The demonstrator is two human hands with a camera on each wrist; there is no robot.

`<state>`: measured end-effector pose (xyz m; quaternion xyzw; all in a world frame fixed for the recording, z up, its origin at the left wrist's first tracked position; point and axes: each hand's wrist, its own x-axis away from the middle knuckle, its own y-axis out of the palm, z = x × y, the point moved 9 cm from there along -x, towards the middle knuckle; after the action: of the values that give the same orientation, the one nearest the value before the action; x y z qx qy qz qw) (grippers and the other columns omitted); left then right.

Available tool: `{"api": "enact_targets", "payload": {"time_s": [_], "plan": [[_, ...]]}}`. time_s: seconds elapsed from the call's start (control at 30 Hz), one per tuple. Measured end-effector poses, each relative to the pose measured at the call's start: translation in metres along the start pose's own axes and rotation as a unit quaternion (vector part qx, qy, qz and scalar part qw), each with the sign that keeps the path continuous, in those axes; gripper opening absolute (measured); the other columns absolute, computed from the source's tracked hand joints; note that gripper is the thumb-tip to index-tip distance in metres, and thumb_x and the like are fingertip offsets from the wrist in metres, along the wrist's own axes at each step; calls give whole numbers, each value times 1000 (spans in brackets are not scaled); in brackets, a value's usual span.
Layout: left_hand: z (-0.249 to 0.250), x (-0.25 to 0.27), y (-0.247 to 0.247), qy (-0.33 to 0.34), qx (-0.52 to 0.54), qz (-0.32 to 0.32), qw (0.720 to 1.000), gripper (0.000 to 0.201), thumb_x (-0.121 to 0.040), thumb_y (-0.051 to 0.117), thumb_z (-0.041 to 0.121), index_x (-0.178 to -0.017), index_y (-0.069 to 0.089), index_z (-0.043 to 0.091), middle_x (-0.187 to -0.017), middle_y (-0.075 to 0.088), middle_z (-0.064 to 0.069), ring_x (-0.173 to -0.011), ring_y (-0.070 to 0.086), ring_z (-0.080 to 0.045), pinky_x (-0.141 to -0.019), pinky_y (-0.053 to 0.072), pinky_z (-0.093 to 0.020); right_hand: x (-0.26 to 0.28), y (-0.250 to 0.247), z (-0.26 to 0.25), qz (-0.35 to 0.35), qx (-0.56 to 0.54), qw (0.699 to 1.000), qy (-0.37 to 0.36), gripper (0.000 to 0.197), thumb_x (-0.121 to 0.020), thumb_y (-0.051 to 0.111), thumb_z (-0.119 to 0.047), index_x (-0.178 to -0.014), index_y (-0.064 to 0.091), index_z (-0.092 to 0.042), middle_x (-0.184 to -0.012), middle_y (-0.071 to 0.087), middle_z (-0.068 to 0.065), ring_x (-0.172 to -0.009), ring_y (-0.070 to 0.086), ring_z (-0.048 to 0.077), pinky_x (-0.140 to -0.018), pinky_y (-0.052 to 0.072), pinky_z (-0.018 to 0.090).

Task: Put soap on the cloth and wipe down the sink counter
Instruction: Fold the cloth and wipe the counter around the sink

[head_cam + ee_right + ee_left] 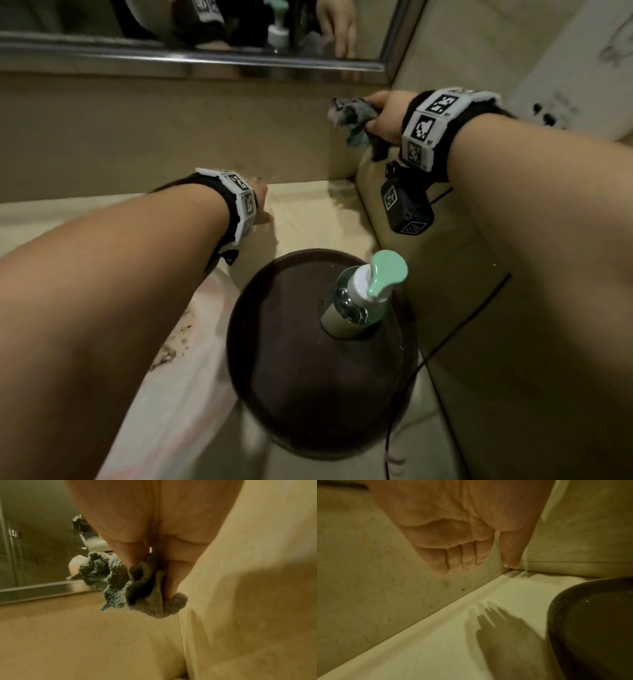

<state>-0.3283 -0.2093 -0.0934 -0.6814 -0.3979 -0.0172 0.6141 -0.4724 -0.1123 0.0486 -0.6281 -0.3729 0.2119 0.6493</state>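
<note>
My right hand (380, 114) grips a bunched grey-green cloth (351, 120) up in the air near the back right corner of the walls; the cloth (130, 585) hangs crumpled from my fingers (171, 582). A clear soap bottle with a mint-green pump (363, 294) stands upright on a dark round tray (281, 377). My left hand (262, 202) hovers above the pale counter (308, 219) by the back wall, with straight fingers (453, 561) holding nothing and its shadow on the counter (453, 649).
A mirror with a metal frame (205, 61) runs along the back wall. The dark tray rim (565, 615) lies just right of my left hand. A black cable (455, 342) trails along the right side. A stained pale basin edge (178, 342) lies under my left forearm.
</note>
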Motion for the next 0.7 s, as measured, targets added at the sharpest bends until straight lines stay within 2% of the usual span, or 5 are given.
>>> {"api": "enact_targets", "payload": {"time_s": [0.43,0.5,0.57,0.63,0.7], "plan": [[1,100,-48,26,-52,93,994,62,-94,42,47,-144,33,10,-152,36,-8,-130,48,-29,-104,41,-40,134,-81,-38,83,-26,995,51,41,-97,41,-13,-138,45,-13,-134,54,15,-121,52,32,-97,42,36],[5,113,-47,48,-59,102,992,47,-93,45,47,-121,46,10,-142,48,-11,-110,56,-29,-90,44,-35,158,-86,-45,97,-29,993,53,41,-97,41,-13,-138,45,-13,-135,53,15,-122,51,31,-96,42,35],[8,133,-47,65,-35,108,991,35,-91,47,49,-97,35,17,-106,49,-9,-87,45,-22,-75,37,-28,183,-90,-51,115,-41,991,58,41,-97,41,-14,-138,45,-16,-134,54,14,-121,53,30,-89,42,31],[13,149,-40,64,-57,100,991,31,-89,47,52,-98,34,25,-99,40,-5,-86,46,-19,-80,42,-28,207,-91,-55,125,-46,989,68,42,-98,40,-14,-139,43,-17,-134,55,13,-120,53,29,-86,41,28],[21,159,-34,65,-93,90,989,36,-89,48,53,-118,45,32,-117,53,-9,-102,57,-22,-95,48,-42,230,-91,-56,134,-47,987,74,42,-98,40,-12,-139,43,-17,-135,54,12,-122,52,28,-93,41,31]]}}
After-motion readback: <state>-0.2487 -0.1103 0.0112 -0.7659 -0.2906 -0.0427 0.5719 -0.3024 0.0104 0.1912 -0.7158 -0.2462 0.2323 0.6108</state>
